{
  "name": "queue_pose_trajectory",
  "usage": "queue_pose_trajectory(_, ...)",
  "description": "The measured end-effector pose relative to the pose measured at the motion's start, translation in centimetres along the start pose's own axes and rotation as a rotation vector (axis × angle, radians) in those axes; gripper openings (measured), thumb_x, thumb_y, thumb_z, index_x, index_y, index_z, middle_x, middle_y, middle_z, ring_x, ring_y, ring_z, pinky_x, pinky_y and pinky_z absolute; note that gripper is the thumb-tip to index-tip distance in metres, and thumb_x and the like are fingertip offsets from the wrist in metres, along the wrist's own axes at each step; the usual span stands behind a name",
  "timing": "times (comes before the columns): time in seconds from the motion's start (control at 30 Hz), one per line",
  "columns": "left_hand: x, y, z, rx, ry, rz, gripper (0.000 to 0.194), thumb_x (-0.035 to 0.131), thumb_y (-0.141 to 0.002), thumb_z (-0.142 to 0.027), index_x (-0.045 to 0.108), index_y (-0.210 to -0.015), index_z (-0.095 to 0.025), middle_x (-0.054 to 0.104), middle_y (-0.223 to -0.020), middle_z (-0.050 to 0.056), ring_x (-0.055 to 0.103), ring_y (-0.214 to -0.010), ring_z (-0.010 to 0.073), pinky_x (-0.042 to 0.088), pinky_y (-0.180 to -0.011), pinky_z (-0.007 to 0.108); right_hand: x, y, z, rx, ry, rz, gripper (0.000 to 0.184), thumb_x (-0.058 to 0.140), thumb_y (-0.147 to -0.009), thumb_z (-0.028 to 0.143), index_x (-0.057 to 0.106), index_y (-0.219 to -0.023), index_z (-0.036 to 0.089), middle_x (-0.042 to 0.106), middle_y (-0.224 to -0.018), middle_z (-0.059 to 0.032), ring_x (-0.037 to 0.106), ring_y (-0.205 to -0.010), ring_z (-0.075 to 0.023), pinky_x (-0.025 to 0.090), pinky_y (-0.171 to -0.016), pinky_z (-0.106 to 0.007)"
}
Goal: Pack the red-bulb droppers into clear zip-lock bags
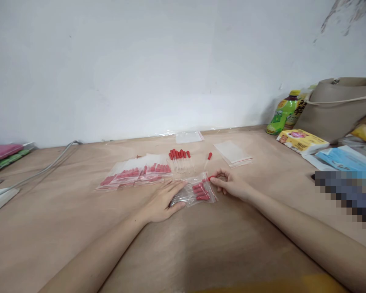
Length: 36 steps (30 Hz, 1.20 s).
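A clear zip bag lies on the table with several red-bulbed glass droppers inside, bulbs toward its right, open-looking end. My left hand holds the bag's left end between thumb and fingers, pressed to the table. At the bag's right end, my right hand pinches the red bulb of another dropper; its glass stem appears to run into the bag. Beyond the hands lies a row of loose droppers, and a single dropper is to their right.
Filled zip bags overlap on the left. Flat unfilled bags lie to the right, another bag by the wall. Farther right are a green bottle, a yellow tissue pack and a beige bag. A grey cable crosses the left side.
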State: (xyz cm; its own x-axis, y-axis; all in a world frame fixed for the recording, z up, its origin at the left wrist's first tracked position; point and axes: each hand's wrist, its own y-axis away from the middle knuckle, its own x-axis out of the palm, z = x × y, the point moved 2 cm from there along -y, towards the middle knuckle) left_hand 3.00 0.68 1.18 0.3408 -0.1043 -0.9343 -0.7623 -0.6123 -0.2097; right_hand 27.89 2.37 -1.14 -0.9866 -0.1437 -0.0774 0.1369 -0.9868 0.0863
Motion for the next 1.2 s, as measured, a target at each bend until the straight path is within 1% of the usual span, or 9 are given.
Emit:
queue_pose_trajectory(0.13, -0.1, 0.0, 0.0, -0.007, -0.005, -0.001, 0.052, 0.042, -0.090, -0.040, 0.027, -0.137, -0.023, 0.041, -0.137, 0.007, 0.036, -0.125, 0.0246, 0.025, -0.106, 0.045, 0.6, -0.2, 0.1, -0.015, 0.075, 0.104, 0.035, 0.069, -0.060, 0.041, 0.052, -0.080, 0.017, 0.056, -0.057, 0.0055, 0.044, -0.041, -0.0039, 0.034, -0.036, -0.015)
queue_pose_trajectory(0.3, 0.1, 0.0, 0.1, 0.003, 0.009, -0.001, 0.052, 0.042, -0.090, -0.039, 0.027, -0.137, -0.022, 0.040, -0.137, 0.008, 0.036, -0.125, 0.0251, 0.026, -0.106, 0.045, 1.0, -2.0, -0.5, -0.068, 0.045, 0.025, 0.034, 0.070, -0.059, 0.040, 0.059, -0.082, 0.017, 0.062, -0.072, 0.0004, 0.045, -0.045, -0.0043, 0.037, -0.036, -0.016)
queue_pose_trajectory(0.47, 0.2, 0.0, 0.2, -0.013, -0.004, 0.006, 0.053, 0.042, -0.090, -0.039, 0.026, -0.138, -0.022, 0.039, -0.137, 0.007, 0.034, -0.127, 0.0249, 0.024, -0.107, 0.045, 1.0, -2.8, -0.8, -0.133, 0.089, -0.082, 0.031, 0.069, -0.059, 0.044, 0.061, -0.072, 0.016, 0.061, -0.062, -0.0005, 0.044, -0.042, -0.0068, 0.035, -0.034, -0.019)
queue_pose_trajectory(0.57, 0.1, 0.0, 0.1, -0.010, -0.002, 0.001, 0.053, 0.042, -0.090, -0.039, 0.026, -0.137, -0.022, 0.040, -0.137, 0.007, 0.034, -0.126, 0.0248, 0.023, -0.107, 0.045, 1.0, -2.7, -0.8, -0.246, 0.199, -0.117, 0.026, 0.066, -0.063, 0.041, 0.061, -0.065, 0.015, 0.063, -0.063, -0.0026, 0.052, -0.052, -0.0110, 0.044, -0.048, -0.024)
queue_pose_trajectory(0.63, 0.1, 0.0, 0.0, -0.007, 0.004, -0.003, 0.052, 0.042, -0.090, -0.039, 0.027, -0.137, -0.021, 0.039, -0.137, 0.007, 0.034, -0.126, 0.0246, 0.023, -0.107, 0.044, 1.2, -2.6, -0.9, -0.300, 0.250, -0.068, 0.022, 0.064, -0.066, 0.036, 0.064, -0.072, 0.015, 0.064, -0.067, -0.0037, 0.056, -0.060, -0.0133, 0.047, -0.057, -0.027)
queue_pose_trajectory(0.73, 0.1, 0.0, 0.0, -0.004, 0.008, -0.001, 0.052, 0.043, -0.090, -0.039, 0.027, -0.137, -0.021, 0.039, -0.138, 0.007, 0.034, -0.127, 0.0243, 0.025, -0.107, 0.043, 1.3, -2.5, -1.3, -0.300, 0.292, 0.025, 0.023, 0.059, -0.070, 0.031, 0.065, -0.085, 0.015, 0.065, -0.068, -0.0033, 0.057, -0.060, -0.0137, 0.047, -0.058, -0.027)
queue_pose_trajectory(0.9, 0.2, 0.0, 0.2, -0.014, -0.009, 0.015, 0.054, 0.042, -0.090, -0.040, 0.026, -0.138, -0.022, 0.036, -0.139, 0.007, 0.032, -0.128, 0.0244, 0.024, -0.108, 0.044, 0.4, -2.1, -0.8, -0.394, 0.564, -0.023, 0.022, 0.049, -0.076, 0.019, 0.069, -0.085, 0.019, 0.066, -0.079, -0.0044, 0.058, -0.071, -0.0164, 0.046, -0.067, -0.029)
queue_pose_trajectory(1.0, 0.3, 0.0, 0.2, -0.026, -0.026, 0.035, 0.052, 0.040, -0.091, -0.040, 0.026, -0.138, -0.024, 0.034, -0.141, 0.006, 0.031, -0.129, 0.0237, 0.022, -0.108, 0.045, 0.3, -1.5, -0.4, -0.379, 0.694, 0.035, 0.030, 0.046, -0.078, 0.016, 0.068, -0.095, 0.025, 0.066, -0.084, -0.0028, 0.059, -0.077, -0.0168, 0.047, -0.072, -0.029)
queue_pose_trajectory(1.2, 0.4, -0.1, 0.2, -0.047, -0.070, 0.077, 0.049, 0.038, -0.092, -0.043, 0.029, -0.137, -0.027, 0.031, -0.143, 0.005, 0.029, -0.131, 0.0226, 0.019, -0.109, 0.046, 1.1, -1.2, -0.4, -0.300, 0.541, 0.020, 0.024, 0.053, -0.077, 0.022, 0.066, -0.097, 0.021, 0.068, -0.087, -0.0029, 0.062, -0.078, -0.0169, 0.050, -0.071, -0.028)
